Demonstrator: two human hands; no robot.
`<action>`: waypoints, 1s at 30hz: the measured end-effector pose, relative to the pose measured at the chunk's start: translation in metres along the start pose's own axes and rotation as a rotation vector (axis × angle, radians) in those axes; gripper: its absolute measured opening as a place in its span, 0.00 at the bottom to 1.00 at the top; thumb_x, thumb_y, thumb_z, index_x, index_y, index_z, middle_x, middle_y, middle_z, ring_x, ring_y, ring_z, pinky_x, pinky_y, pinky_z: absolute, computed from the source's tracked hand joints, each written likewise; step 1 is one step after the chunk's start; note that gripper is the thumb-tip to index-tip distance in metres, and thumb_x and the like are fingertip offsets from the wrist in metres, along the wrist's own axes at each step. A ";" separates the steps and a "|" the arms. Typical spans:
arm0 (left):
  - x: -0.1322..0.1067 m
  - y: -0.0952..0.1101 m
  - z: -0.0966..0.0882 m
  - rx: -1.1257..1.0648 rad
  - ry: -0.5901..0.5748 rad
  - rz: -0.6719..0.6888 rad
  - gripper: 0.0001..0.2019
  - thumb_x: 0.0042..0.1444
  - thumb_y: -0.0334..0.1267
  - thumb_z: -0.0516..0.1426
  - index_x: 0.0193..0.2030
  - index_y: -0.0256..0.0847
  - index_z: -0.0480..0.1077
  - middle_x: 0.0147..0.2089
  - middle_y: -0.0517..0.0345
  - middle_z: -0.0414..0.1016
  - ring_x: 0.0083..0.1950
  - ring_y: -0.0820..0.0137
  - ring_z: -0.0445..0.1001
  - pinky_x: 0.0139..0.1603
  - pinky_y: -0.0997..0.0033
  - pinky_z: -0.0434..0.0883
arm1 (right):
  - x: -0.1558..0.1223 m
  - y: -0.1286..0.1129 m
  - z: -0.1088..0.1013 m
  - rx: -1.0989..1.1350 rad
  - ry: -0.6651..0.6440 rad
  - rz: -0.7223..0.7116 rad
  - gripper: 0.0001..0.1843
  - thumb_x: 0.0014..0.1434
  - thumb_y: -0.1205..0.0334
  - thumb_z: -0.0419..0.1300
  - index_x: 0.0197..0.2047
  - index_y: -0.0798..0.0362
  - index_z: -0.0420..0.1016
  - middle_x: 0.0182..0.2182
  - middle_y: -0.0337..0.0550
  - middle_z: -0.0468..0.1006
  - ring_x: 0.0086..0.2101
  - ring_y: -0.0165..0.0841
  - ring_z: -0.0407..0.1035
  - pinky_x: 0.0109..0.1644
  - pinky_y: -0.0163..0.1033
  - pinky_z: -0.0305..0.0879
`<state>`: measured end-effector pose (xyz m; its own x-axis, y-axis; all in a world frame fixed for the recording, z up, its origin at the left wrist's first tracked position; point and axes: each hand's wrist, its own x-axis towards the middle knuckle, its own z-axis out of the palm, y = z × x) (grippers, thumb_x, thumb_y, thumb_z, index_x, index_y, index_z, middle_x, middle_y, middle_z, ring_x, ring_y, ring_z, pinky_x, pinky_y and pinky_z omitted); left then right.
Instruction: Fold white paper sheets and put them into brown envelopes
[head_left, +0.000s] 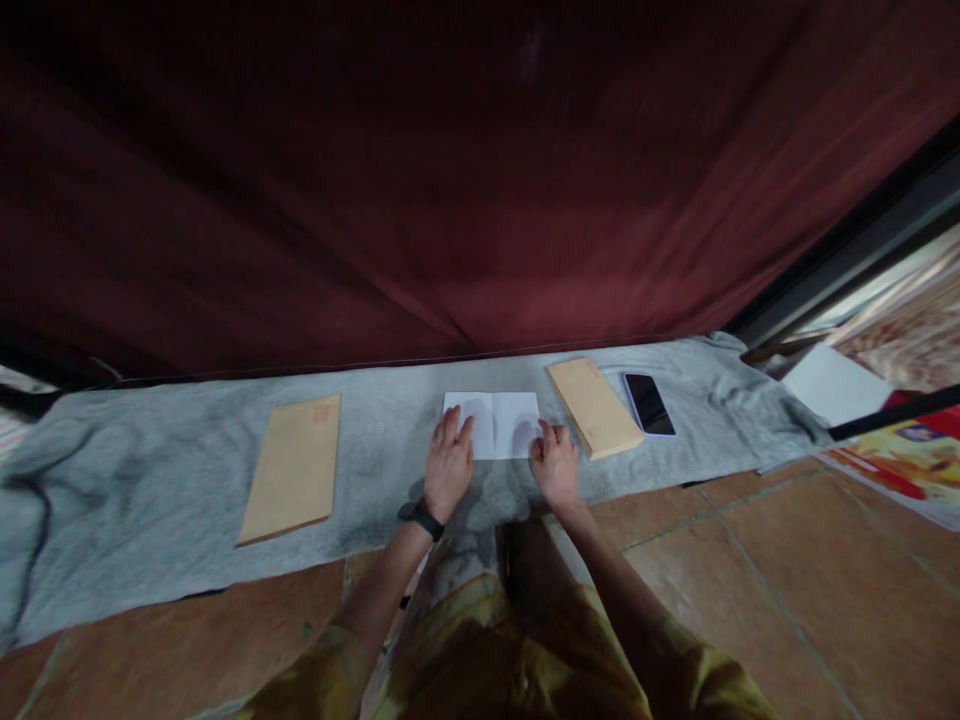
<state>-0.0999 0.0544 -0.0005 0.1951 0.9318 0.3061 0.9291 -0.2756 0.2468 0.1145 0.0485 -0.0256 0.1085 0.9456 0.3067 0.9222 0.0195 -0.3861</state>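
Note:
A white sheet of paper (504, 420) with a crease down its middle lies spread on the grey cloth in front of me. My left hand (450, 462), with a dark watch on the wrist, rests flat on the sheet's left part, fingers apart. At the right edge of the paper is my right hand (556, 462), its fingers curled in and thumb and forefinger at the edge. Just beyond that hand lies a stack of brown envelopes (596, 410). Farther to the left is another stack of brown envelopes (296, 465), with small reddish print near one corner.
A phone (649, 404) with a dark screen and pale purple case lies right of the envelopes. The grey cloth (172, 480) covers a long, low surface. Behind it hangs a dark red curtain (480, 220). Tiled floor (750, 560) and a colourful printed package (915, 450) show at right.

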 end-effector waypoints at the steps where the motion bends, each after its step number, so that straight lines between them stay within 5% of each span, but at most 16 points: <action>1: 0.003 0.006 0.004 -0.005 -0.006 0.037 0.24 0.65 0.29 0.48 0.68 0.34 0.62 0.75 0.41 0.54 0.76 0.56 0.50 0.73 0.54 0.57 | 0.003 -0.004 0.000 0.060 0.017 -0.018 0.23 0.66 0.65 0.51 0.63 0.55 0.68 0.49 0.54 0.74 0.49 0.43 0.69 0.53 0.47 0.66; 5: 0.021 0.023 0.020 -0.019 -0.072 0.065 0.29 0.64 0.26 0.45 0.72 0.35 0.56 0.78 0.45 0.47 0.79 0.57 0.39 0.74 0.51 0.55 | 0.022 -0.029 0.007 0.360 0.031 -0.125 0.21 0.69 0.63 0.47 0.61 0.51 0.71 0.55 0.51 0.74 0.56 0.38 0.67 0.62 0.45 0.65; 9: 0.037 0.024 0.036 -0.027 -0.150 0.090 0.31 0.64 0.31 0.47 0.74 0.31 0.51 0.77 0.41 0.47 0.79 0.54 0.40 0.74 0.49 0.53 | 0.041 -0.054 0.025 0.473 -0.044 -0.201 0.24 0.72 0.60 0.43 0.63 0.54 0.71 0.61 0.50 0.72 0.61 0.35 0.65 0.67 0.43 0.61; 17: 0.043 0.009 0.051 0.046 -0.216 0.035 0.28 0.68 0.35 0.44 0.74 0.33 0.54 0.77 0.45 0.51 0.78 0.57 0.45 0.76 0.51 0.49 | 0.042 -0.056 0.046 0.184 -0.146 -0.275 0.27 0.74 0.56 0.41 0.68 0.56 0.65 0.66 0.53 0.67 0.66 0.40 0.57 0.70 0.54 0.51; 30: 0.036 -0.004 0.047 0.085 -0.168 -0.028 0.29 0.71 0.44 0.41 0.74 0.36 0.53 0.77 0.50 0.50 0.78 0.60 0.45 0.77 0.53 0.45 | 0.043 -0.029 0.048 -0.068 -0.146 -0.255 0.27 0.74 0.55 0.45 0.71 0.54 0.62 0.70 0.52 0.60 0.68 0.46 0.54 0.70 0.54 0.48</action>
<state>-0.0821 0.1001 -0.0333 0.2114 0.9672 0.1409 0.9568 -0.2343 0.1724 0.0742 0.1041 -0.0428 -0.1799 0.9498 0.2558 0.9361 0.2452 -0.2521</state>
